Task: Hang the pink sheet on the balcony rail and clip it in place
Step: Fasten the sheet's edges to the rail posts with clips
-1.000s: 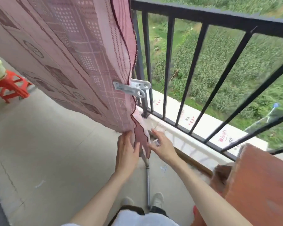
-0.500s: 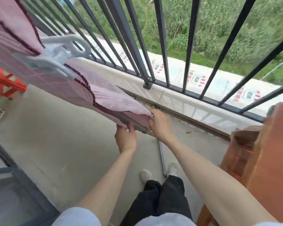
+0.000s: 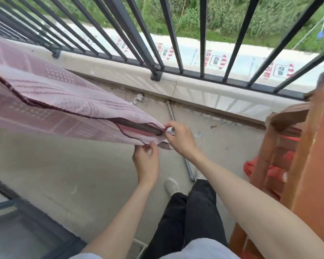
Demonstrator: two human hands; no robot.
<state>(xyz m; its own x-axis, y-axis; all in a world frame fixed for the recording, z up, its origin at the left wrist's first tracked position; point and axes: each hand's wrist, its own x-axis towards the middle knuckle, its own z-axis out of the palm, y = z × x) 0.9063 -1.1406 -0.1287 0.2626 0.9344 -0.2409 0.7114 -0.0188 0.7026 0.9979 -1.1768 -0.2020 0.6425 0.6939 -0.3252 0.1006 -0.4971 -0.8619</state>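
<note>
The pink sheet (image 3: 67, 109) stretched in from the left of the view, its folded layers with a dark scalloped edge tapering to a corner near the middle, just above the balcony floor (image 3: 64, 165). Both hands met at that corner. The left hand (image 3: 146, 161) sat just below and near of the sheet's tip, its thumb and fingers pinching the lowest edge of the cloth from underneath. The right hand (image 3: 180, 137) was immediately to the right of the tip, fingers curled and pressed together on the cloth; a small pale object showed between its thumb and forefinger, but what it was could not be told. The two hands were close together, nearly touching, with the sheet's corner held between them.

The rest of the sheet rose away to the left and out of the view, so where it hung could not be seen. The balcony rail (image 3: 157, 34), made of dark bars, stood on the far side above a pale curb (image 3: 195, 88). A thin metal pipe (image 3: 171, 114) lay on the floor, running from the curb towards the person's feet and passing under the right hand. A reddish-brown wooden frame (image 3: 307, 165) stood at the right.
</note>
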